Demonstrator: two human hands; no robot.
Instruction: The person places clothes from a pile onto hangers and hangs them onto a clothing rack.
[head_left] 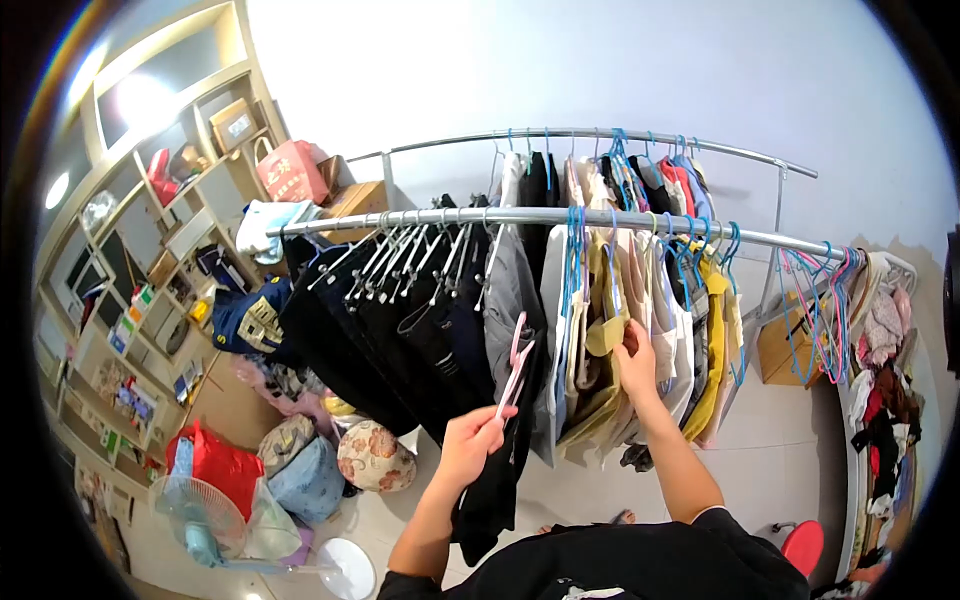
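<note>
My left hand (470, 442) grips a pink hanger (515, 368) with a dark garment (495, 490) hanging from it, held just below the front clothes rail (520, 216). My right hand (636, 362) reaches into the row of hung clothes and pinches a beige garment (603, 375) between the white and yellow pieces. Dark trousers on metal clip hangers (400, 330) fill the rail's left half. Blue hangers (690, 255) hook over the rail above my right hand.
A second rail (600, 135) with more clothes runs behind. Empty pink and blue hangers (825, 310) bunch at the right end. Shelving (150, 250) lines the left wall. Bags, a red sack (215, 465) and a fan (195, 515) crowd the floor; a clothes pile (885, 400) lies right.
</note>
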